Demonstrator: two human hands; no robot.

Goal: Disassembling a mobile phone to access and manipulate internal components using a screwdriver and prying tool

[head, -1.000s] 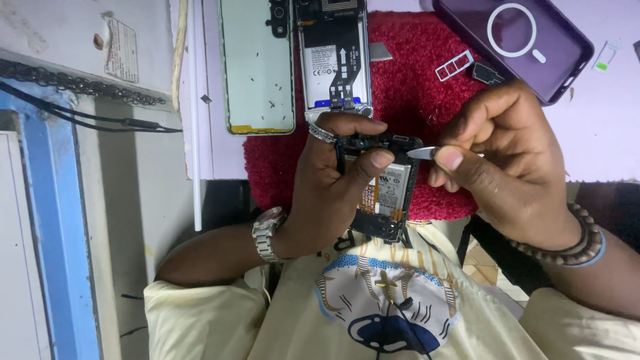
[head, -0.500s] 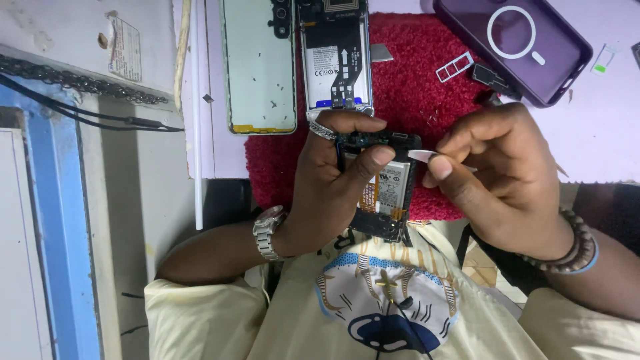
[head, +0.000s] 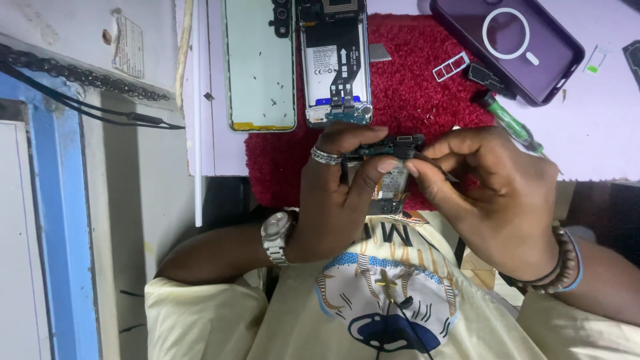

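right hand (head: 497, 200) now closed on phone part (head: 390, 175)

Left hand (head: 333, 200): holds a small phone circuit board (head: 387, 150).
Right hand (head: 493, 193): pinches the board's end.
Counter (head: 600, 133): red mat (head: 413, 87), opened phone (head: 333, 60), purple case (head: 513, 40).

there is only one view, from the camera on my head, looking steeply down over my chest and onto the near edge of the table (head: 600, 143). it sits close: my left hand (head: 333, 200) and right hand (head: 493, 193) fill the middle of the picture, and my shirt (head: 373, 300) takes the bottom. the far side of the table runs along the top, where the red mat (head: 413, 87) is cut off. to my left the view catches a blue frame (head: 63, 220) beside the table.
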